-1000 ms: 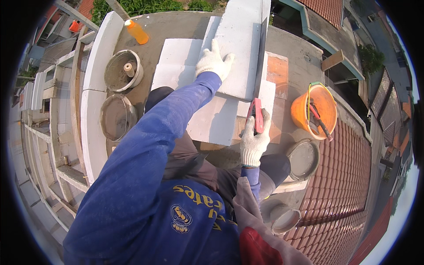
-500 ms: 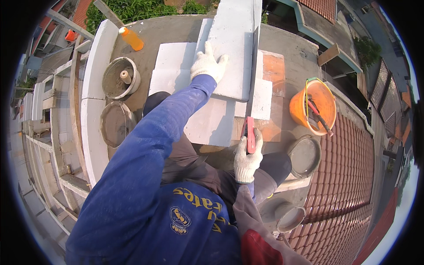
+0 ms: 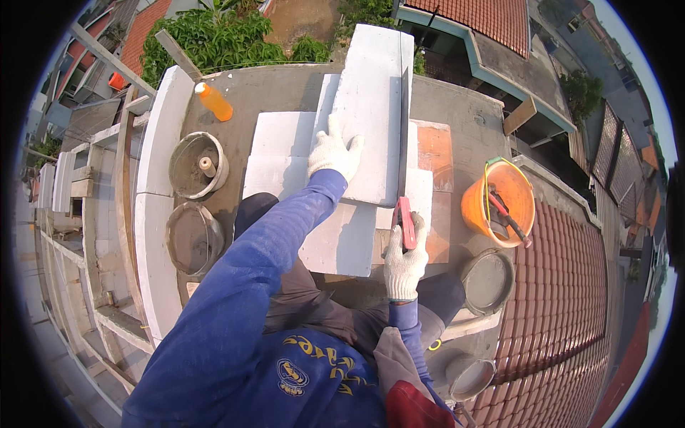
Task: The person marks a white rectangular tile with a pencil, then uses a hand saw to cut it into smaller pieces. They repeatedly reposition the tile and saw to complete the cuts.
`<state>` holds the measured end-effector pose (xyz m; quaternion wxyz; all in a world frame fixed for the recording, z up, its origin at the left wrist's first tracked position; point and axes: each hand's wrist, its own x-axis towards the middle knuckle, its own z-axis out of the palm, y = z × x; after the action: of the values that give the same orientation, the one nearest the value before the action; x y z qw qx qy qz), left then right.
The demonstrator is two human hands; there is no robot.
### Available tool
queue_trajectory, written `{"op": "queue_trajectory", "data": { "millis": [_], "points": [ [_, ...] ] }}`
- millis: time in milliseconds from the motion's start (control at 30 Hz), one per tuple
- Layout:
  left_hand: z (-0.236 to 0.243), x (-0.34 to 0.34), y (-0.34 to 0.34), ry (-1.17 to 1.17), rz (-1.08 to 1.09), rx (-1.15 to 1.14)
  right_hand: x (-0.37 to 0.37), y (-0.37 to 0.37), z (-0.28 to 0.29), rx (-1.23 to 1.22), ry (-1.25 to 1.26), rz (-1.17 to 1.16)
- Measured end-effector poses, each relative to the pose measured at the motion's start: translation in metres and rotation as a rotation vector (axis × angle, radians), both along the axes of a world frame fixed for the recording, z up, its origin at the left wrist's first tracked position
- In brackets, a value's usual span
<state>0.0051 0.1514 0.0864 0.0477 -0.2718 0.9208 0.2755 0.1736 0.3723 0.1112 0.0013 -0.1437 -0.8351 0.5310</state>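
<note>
My gloved left hand [image 3: 335,153] lies on a long white lightweight block [image 3: 374,85], fingers spread. My gloved right hand [image 3: 405,253] grips the red handle [image 3: 404,221] of a hand saw, whose dark blade [image 3: 403,146] runs along the block's right side. The block rests on other white slabs [image 3: 278,135], with an orange-stained board [image 3: 432,143] beside them at the right.
An orange bucket [image 3: 478,207] with tools stands right, above a round mortar container [image 3: 485,278]. Left are two mortar buckets [image 3: 178,178], an orange bottle [image 3: 217,103] and a white low wall [image 3: 153,242]. Tiled roofs [image 3: 542,299] and open framing [image 3: 93,250] lie beyond the edges.
The saw in my right hand moved back toward my body, then forward again along the block. My left hand stayed on the block. The whole scene has shifted lower in the view.
</note>
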Motion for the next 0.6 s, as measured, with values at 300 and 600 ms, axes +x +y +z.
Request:
{"op": "queue_trajectory", "data": {
  "millis": [300,600],
  "points": [
    [0.006,0.001,-0.002,-0.058,-0.029,0.024,-0.079,-0.011,-0.003,0.027,0.046,0.037],
    [0.015,0.000,-0.001,-0.066,-0.024,0.029,-0.271,-0.055,0.012,0.201,0.177,0.082]
  ]
}}
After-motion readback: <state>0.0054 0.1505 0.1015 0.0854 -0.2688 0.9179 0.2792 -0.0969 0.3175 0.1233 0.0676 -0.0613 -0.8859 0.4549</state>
